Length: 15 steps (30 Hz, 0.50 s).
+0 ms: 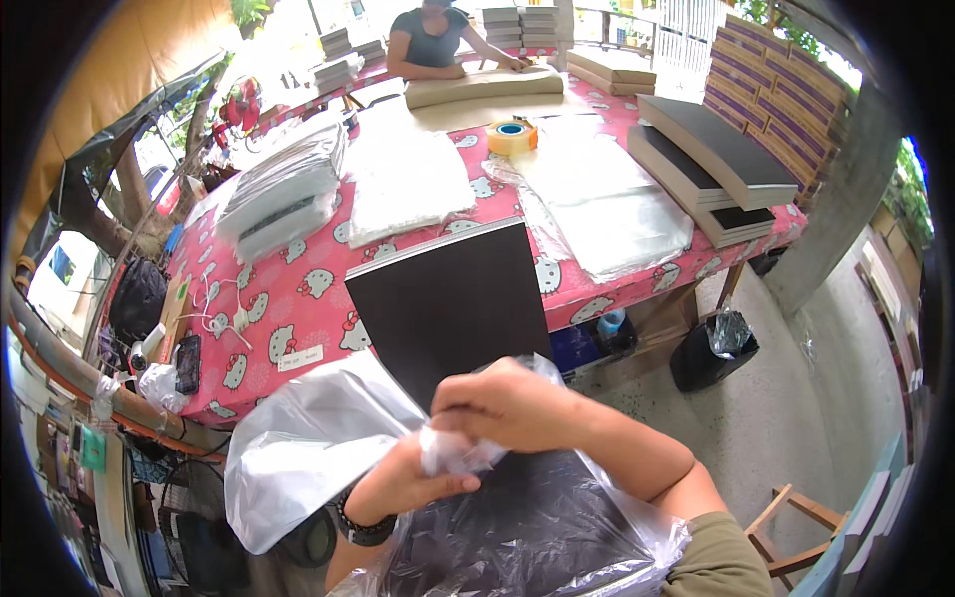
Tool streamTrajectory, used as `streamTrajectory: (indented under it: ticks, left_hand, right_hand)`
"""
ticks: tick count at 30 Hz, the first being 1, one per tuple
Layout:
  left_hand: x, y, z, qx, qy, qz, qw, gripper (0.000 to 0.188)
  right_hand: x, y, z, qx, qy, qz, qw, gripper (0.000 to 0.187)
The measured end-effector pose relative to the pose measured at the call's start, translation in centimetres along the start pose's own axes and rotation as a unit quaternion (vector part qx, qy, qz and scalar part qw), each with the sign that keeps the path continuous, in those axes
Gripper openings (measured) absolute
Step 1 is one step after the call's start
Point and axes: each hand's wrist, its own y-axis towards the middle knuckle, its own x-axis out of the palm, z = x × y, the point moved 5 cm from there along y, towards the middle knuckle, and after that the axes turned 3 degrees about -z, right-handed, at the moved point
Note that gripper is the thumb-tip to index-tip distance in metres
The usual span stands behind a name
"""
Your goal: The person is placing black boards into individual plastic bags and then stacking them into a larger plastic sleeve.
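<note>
Close in front of me, my right hand [509, 403] has its fingers curled round a gathered part of a clear plastic bag [308, 443]. My left hand [403, 483], with a dark band at the wrist, grips the same plastic just below it; its fingertips are partly hidden by the film. A loose sheet of the bag billows out to the left. Below my hands lies a black-covered stack [527, 517] under shiny, wrinkled clear plastic. Beyond them, an unwrapped thick black-covered stack of paper [448, 298] rests at the table's near edge.
The table [264, 308] has a pink patterned cover. On it are clear plastic sleeves [622, 214], a tape roll [512, 137], wrapped stacks [284, 189], black-covered stacks [711, 164] and a phone [187, 363]. A person [430, 45] works at the far side. A black bin [711, 353] stands right.
</note>
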Motion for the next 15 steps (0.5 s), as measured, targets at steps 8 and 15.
streamTrajectory:
  ticks: [8, 15]
  left_hand:
    - [-5.6, -7.2, -2.8, 0.082, -0.219, 0.475, 0.848, 0.026]
    - [-2.2, -7.5, -8.6, 0.144, -0.322, 0.095, 0.931, 0.047]
  right_hand:
    - [3.5, -5.6, 1.6, -0.199, 0.351, -0.353, 0.844, 0.012]
    - [-7.1, -6.9, 6.9, -0.242, 0.740, 0.271, 0.566, 0.048]
